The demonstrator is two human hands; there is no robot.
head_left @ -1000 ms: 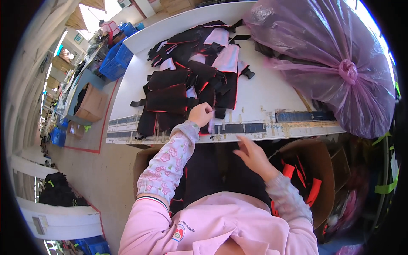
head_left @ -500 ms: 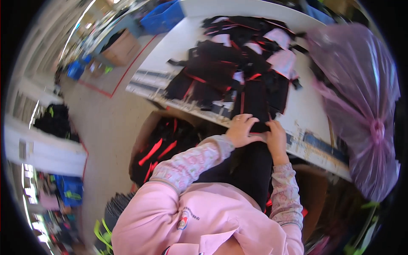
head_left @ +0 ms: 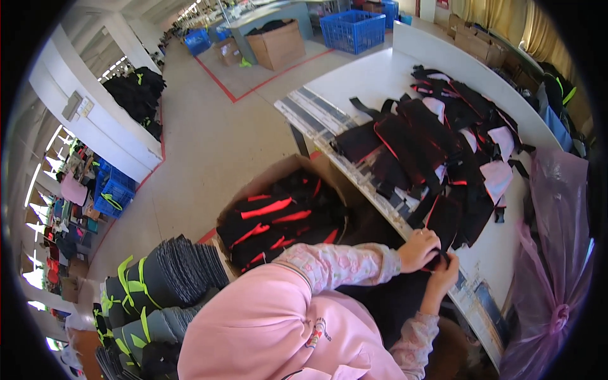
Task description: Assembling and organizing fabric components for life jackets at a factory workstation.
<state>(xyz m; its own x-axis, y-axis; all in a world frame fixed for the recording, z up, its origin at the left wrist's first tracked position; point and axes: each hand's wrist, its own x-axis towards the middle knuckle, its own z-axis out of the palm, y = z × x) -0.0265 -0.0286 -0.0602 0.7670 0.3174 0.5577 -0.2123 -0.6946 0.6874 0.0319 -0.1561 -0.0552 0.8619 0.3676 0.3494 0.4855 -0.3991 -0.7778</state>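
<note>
At the table's near edge, my left hand (head_left: 418, 251) is closed on the end of a black fabric piece (head_left: 444, 217) with red edging. Close beside it, my right hand (head_left: 443, 273) grips the same end, fingers bent around it. The far part of this piece lies on the white table (head_left: 380, 69), against a heap of similar black pieces (head_left: 418, 136) with red trim and straps. Several pale pink-white patches (head_left: 496, 177) show among the heap. What lies under my fingers is hidden.
Left of my arms stands an open cardboard box (head_left: 247, 190) holding black and red pieces. Bundled dark sheets (head_left: 183, 269) with yellow-green ties are at lower left. A knotted purple plastic bag (head_left: 551, 253) stands at the table's right. A blue crate (head_left: 352, 31) is beyond.
The view has swung left, so the table and hands appear farther right. My hands have come closer together, and the near end of the black piece is now bunched between them.
</note>
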